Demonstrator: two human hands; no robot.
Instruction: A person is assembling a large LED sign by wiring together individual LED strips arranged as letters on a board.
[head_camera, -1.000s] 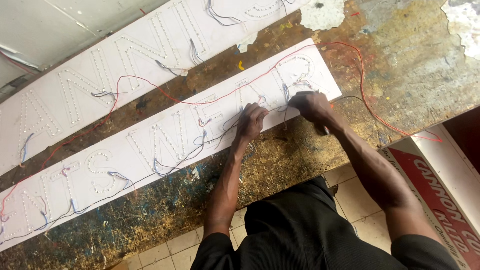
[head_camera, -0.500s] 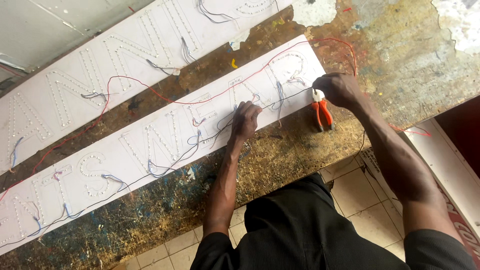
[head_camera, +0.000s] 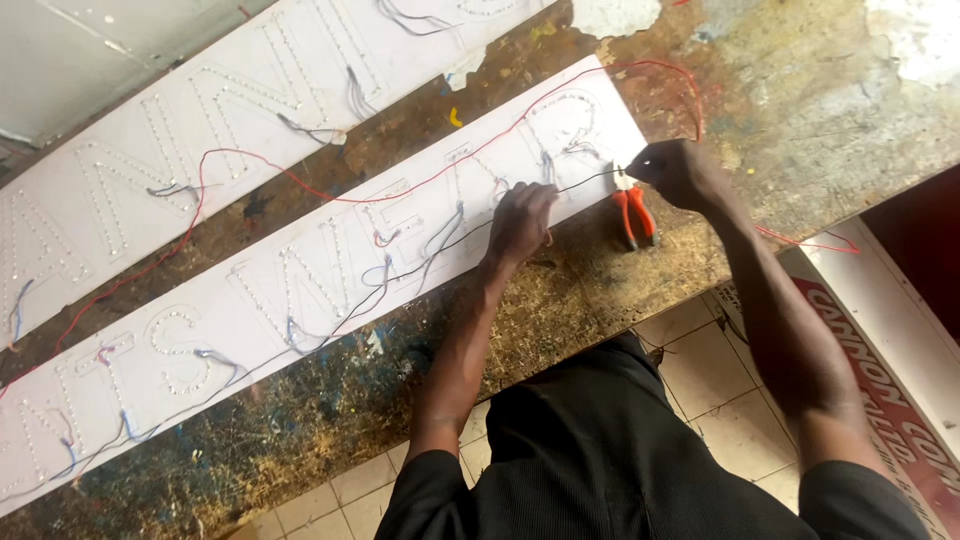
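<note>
A long white sign board (head_camera: 300, 290) studded with small LEDs in letter outlines lies across a worn wooden bench (head_camera: 600, 290). My left hand (head_camera: 520, 222) rests on the board's near edge, its fingers curled on a thin black wire (head_camera: 585, 181). That wire runs taut to my right hand (head_camera: 678, 172), which pinches its end just off the board's right end. Pliers with orange-red handles (head_camera: 636, 214) lie on the bench below my right hand, and neither hand is holding them. A red wire (head_camera: 420, 182) loops over the board.
A second white LED board (head_camera: 200, 130) lies further back, with loose wire tails. A red and white printed panel (head_camera: 890, 400) leans by the bench at the right. Tiled floor (head_camera: 700, 370) shows below the bench edge.
My right hand has put the pliers down on the bench and moved up to pinch the black wire's end. My left hand stays on the board.
</note>
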